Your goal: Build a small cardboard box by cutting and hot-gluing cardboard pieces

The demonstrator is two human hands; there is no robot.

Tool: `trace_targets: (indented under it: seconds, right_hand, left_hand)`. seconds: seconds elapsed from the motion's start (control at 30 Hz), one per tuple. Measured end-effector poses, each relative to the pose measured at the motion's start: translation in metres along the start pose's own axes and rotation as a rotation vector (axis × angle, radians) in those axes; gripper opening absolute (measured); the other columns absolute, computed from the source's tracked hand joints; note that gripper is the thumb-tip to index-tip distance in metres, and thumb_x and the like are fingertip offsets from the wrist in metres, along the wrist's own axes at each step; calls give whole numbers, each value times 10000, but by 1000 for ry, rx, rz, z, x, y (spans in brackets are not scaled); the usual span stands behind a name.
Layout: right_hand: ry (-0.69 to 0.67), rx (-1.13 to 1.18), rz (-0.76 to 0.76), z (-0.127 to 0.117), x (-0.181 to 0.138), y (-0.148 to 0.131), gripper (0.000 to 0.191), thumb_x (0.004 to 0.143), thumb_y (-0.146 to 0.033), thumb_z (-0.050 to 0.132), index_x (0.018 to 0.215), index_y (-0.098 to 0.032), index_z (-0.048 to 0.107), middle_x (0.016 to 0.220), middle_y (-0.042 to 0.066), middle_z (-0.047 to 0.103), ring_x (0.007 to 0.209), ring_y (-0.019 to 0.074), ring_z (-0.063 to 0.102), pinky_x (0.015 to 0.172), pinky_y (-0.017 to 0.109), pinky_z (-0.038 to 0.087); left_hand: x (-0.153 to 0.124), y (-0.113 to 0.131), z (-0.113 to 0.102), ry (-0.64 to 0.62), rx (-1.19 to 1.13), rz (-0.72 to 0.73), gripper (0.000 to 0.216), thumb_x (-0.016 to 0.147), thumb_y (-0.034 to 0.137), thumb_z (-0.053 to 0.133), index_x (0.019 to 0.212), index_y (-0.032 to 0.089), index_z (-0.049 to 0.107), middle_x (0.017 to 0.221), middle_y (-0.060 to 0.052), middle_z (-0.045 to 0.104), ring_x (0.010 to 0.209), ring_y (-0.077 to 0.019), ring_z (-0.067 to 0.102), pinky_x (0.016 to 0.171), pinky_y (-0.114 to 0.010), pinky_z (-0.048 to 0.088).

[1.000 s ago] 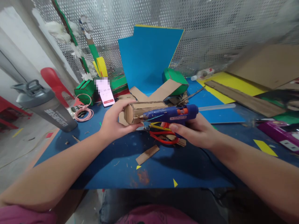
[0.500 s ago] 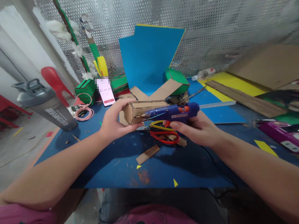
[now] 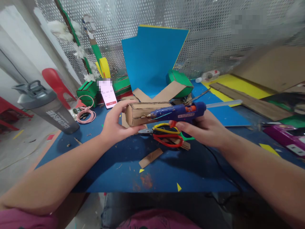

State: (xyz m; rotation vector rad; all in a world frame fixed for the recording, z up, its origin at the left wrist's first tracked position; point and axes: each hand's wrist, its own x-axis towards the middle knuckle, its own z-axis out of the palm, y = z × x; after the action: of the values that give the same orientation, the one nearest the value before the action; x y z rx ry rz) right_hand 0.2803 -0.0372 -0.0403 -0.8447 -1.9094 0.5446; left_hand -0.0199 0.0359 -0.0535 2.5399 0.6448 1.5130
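My left hand (image 3: 113,122) is wrapped round the near end of a long brown cardboard box (image 3: 143,112), holding it level above the blue table (image 3: 124,168). My right hand (image 3: 202,128) grips a blue glue gun (image 3: 181,112) with an orange trigger; a clear glue stick (image 3: 224,103) pokes out of its back. The gun's nozzle touches the side of the cardboard box near its middle. Below the hands lie scissors (image 3: 164,135) with red and yellow handles.
A grey shaker bottle (image 3: 45,109) lies at the left edge. A phone (image 3: 107,93), pink cable (image 3: 85,115), green boxes (image 3: 88,92) and an upright blue sheet (image 3: 152,58) stand behind. Cardboard scraps (image 3: 150,157), yellow sheets (image 3: 238,87) and a purple box (image 3: 286,137) lie to the right.
The glue gun and my right hand have drifted slightly right and up along the cardboard box. My left hand keeps its hold on the box.
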Motion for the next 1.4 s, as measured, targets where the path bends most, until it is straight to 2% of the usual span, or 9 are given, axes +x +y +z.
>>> trace_targets:
  seconds: [0.1, 0.27, 0.47, 0.63, 0.83, 1.0, 1.1, 1.2, 1.4]
  right_hand:
    - [9, -34, -44, -2, 3, -4, 181, 982, -376, 744, 938, -214, 813, 887, 48, 861, 808, 233, 812, 762, 308, 682]
    - [-4, -111, -42, -7, 5, -5, 199, 955, -406, 742, 901, -223, 799, 775, 35, 809, 669, 221, 728, 627, 320, 627]
    - [21, -117, -52, -12, 5, -1, 192, 938, -410, 757, 871, -234, 796, 759, 30, 805, 666, 216, 728, 658, 331, 630]
    - [20, -110, 0, -15, 6, -3, 192, 912, -403, 768, 824, -233, 777, 666, 9, 745, 582, 197, 665, 572, 316, 591]
    - [-25, -137, 54, -20, 7, -4, 275, 932, -459, 743, 888, -198, 820, 723, 45, 776, 643, 207, 684, 545, 300, 560]
    - [-58, -81, 87, -24, 9, -5, 217, 933, -407, 765, 955, -199, 822, 766, 39, 790, 610, 170, 654, 517, 268, 531]
    - [-62, -88, 79, -28, 10, -3, 213, 919, -422, 772, 931, -214, 818, 721, 15, 747, 601, 174, 636, 534, 279, 545]
    - [-31, -117, 62, -30, 10, 0, 214, 913, -425, 752, 882, -227, 825, 641, -1, 697, 560, 170, 597, 486, 272, 499]
    - [-13, -106, 96, -31, 9, 5, 212, 909, -436, 756, 860, -240, 821, 580, -10, 672, 530, 178, 609, 461, 279, 473]
  left_hand:
    - [0, -1, -1, 4, 6, -2, 759, 812, 681, 923, 1399, 276, 665, 1313, -117, 791, 1145, -303, 790, 942, -427, 668]
    - [-2, -6, 0, 19, 20, -6, 764, 820, 724, 893, 1395, 276, 661, 1307, -112, 786, 1147, -296, 781, 947, -426, 658]
    - [-4, -9, 0, 42, 2, -27, 774, 800, 721, 911, 1391, 286, 668, 1305, -106, 784, 1143, -291, 772, 940, -422, 647]
    - [-2, -8, -2, 68, -14, -4, 762, 815, 732, 894, 1390, 285, 670, 1300, -105, 785, 1141, -296, 772, 943, -433, 651]
    - [-2, -9, -5, 55, -15, -29, 787, 809, 742, 889, 1402, 279, 659, 1329, -123, 773, 1185, -327, 767, 989, -463, 657]
    - [-2, -13, -5, 66, -59, 7, 768, 820, 702, 908, 1422, 292, 664, 1313, -100, 774, 1163, -304, 771, 995, -440, 651]
    - [0, -16, -5, 80, -94, 48, 759, 826, 666, 924, 1431, 288, 666, 1321, -96, 774, 1176, -296, 772, 999, -423, 648]
    - [2, -18, -5, 95, -129, 77, 756, 823, 632, 942, 1437, 292, 661, 1342, -96, 771, 1202, -299, 771, 1011, -418, 647]
    - [5, -23, -5, 123, -185, 86, 741, 790, 640, 964, 1393, 308, 689, 1285, -80, 775, 1132, -290, 775, 969, -425, 657]
